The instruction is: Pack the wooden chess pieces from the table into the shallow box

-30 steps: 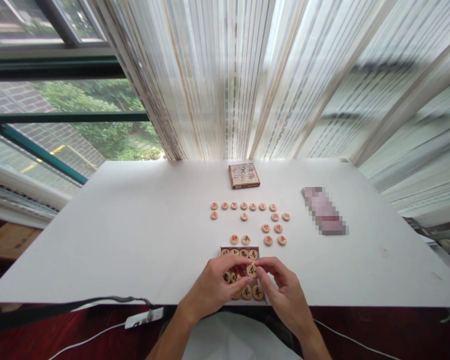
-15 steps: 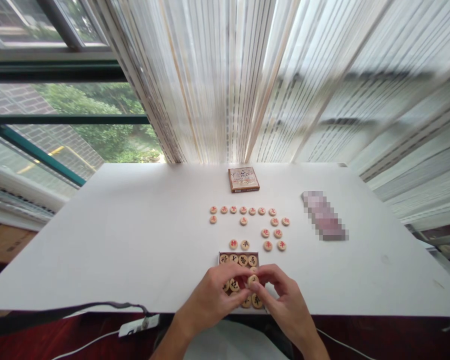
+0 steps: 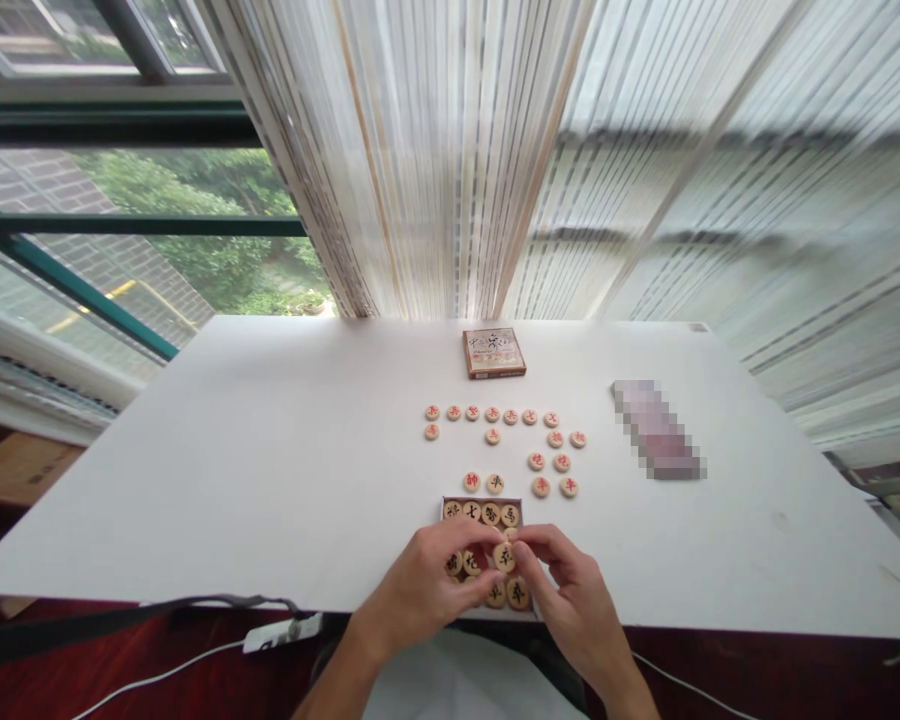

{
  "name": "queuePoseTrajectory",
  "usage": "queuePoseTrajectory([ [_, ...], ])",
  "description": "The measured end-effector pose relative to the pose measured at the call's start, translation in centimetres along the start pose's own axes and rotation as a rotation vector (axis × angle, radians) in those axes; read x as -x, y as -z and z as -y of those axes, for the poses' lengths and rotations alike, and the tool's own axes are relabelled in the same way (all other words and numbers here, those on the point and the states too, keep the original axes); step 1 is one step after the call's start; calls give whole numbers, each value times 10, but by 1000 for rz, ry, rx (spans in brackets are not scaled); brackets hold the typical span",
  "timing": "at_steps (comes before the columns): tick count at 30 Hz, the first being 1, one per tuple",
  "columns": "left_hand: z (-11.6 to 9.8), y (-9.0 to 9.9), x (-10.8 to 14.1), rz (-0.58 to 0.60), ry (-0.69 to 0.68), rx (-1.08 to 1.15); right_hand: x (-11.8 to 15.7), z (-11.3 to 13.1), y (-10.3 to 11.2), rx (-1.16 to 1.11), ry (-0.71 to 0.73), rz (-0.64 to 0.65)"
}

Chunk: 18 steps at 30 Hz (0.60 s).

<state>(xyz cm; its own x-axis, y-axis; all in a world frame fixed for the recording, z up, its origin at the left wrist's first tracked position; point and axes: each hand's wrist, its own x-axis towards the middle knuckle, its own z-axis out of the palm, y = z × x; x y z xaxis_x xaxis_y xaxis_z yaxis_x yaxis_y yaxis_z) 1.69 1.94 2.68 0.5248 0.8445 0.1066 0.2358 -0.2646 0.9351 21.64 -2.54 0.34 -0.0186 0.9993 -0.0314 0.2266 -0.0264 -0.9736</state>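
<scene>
Black-lettered disc (image 3: 504, 557), between both hands (image 3: 426, 578), above box (image 3: 483, 499)

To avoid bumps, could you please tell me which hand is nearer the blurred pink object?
Right. The right hand is left of the pink object, on its near side; the left hand is farther left, at the open box.

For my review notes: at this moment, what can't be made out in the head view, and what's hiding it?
All in the head view:
- Several pieces in the open box: covered by the left hand and right hand.
- Whether the left fingers touch the raised piece: too small to tell.
- The item at right: masked by pixelation.
- The cardboard box: cut off by the left edge.
</scene>
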Motion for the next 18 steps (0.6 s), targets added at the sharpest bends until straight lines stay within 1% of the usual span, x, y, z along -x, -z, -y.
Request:
queuePoseTrajectory([
  [5,0,1,-2,-11,15,3,3,1,0,-66,29,20],
  [12,-1,3,-3,8,51,18,3,1,-1,-65,89,45],
  [18,-3,4,-1,11,81,40,3,0,-2,-66,99,58],
])
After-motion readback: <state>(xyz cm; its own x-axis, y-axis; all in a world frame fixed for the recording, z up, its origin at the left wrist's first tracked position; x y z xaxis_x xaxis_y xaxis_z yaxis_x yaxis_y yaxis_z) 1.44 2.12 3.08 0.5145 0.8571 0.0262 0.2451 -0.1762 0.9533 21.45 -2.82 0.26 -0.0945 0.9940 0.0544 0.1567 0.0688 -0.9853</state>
